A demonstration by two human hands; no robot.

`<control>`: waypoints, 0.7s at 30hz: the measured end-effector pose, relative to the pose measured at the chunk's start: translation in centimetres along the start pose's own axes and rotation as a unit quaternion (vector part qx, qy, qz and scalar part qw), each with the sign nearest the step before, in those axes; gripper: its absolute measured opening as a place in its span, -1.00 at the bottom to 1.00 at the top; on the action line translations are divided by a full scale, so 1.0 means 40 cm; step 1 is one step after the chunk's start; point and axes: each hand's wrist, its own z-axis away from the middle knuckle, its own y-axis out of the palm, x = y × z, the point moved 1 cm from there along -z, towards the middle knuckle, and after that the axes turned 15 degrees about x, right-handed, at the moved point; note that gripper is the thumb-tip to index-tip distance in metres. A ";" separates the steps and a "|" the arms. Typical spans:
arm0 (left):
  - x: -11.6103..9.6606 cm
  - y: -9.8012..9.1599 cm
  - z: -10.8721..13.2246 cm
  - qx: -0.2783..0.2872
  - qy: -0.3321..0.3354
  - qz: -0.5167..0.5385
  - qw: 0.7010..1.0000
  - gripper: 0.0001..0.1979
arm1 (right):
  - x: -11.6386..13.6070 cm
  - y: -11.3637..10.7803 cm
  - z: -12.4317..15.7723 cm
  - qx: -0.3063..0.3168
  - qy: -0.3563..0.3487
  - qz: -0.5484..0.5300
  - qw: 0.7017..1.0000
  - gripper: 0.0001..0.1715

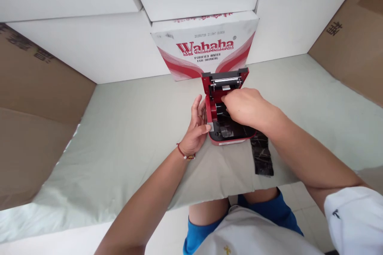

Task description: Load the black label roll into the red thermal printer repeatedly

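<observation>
A small red printer (216, 135) with its lid (225, 79) flipped up stands on a pale green cloth (125, 139). My left hand (196, 127) rests against the printer's left side, fingers stretched along it and the thumb pressing a grey tab. Over the open bay reaches my right hand (243, 105), its fingers curled down inside, and what they touch is hidden. A strip of black glossy film (261, 155) trails out from under my right wrist and lies on the cloth.
A white Wahaha water carton (206, 44) stands just behind the printer. Plain white boxes (89, 48) wall off the back. Brown cardboard boxes flank the left (38, 99) and right (350, 36). The cloth's front edge is near my knees.
</observation>
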 end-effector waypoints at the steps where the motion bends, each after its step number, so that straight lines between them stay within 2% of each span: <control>1: 0.002 -0.001 0.000 -0.001 -0.002 0.001 1.000 0.00 | 0.003 0.000 -0.013 0.007 -0.001 0.001 1.000 -0.67; 4: 0.005 -0.002 0.000 -0.007 -0.007 0.007 1.000 -0.01 | 0.010 0.005 -0.036 0.001 -0.004 -0.004 1.000 -0.70; 7: 0.001 0.002 -0.001 -0.016 -0.006 0.013 1.000 0.02 | 0.019 0.009 -0.026 -0.008 0.003 -0.007 1.000 -0.69; 10: -0.011 0.010 -0.004 -0.030 -0.006 0.046 0.998 -0.02 | 0.023 0.008 0.033 -0.048 0.011 -0.025 0.998 -0.60; 12: -0.024 0.013 -0.008 -0.049 -0.003 0.086 0.995 -0.16 | 0.008 0.011 0.096 -0.102 -0.009 -0.071 0.992 -0.63; 15: -0.043 0.013 -0.015 -0.087 -0.008 0.138 0.987 -0.36 | -0.072 0.034 0.193 -0.176 -0.044 -0.195 0.964 -0.77; 17: -0.050 0.012 -0.020 -0.106 -0.019 0.155 0.982 -0.42 | -0.159 0.068 0.235 -0.196 -0.014 -0.250 0.948 -0.72; 19: -0.053 0.012 -0.022 -0.118 -0.027 0.162 0.979 -0.44 | -0.253 0.120 0.248 -0.183 0.054 -0.247 0.950 -0.71; 21: -0.053 0.013 -0.023 -0.125 -0.030 0.162 0.978 -0.46 | -0.330 0.182 0.236 -0.119 0.115 -0.226 0.960 -0.72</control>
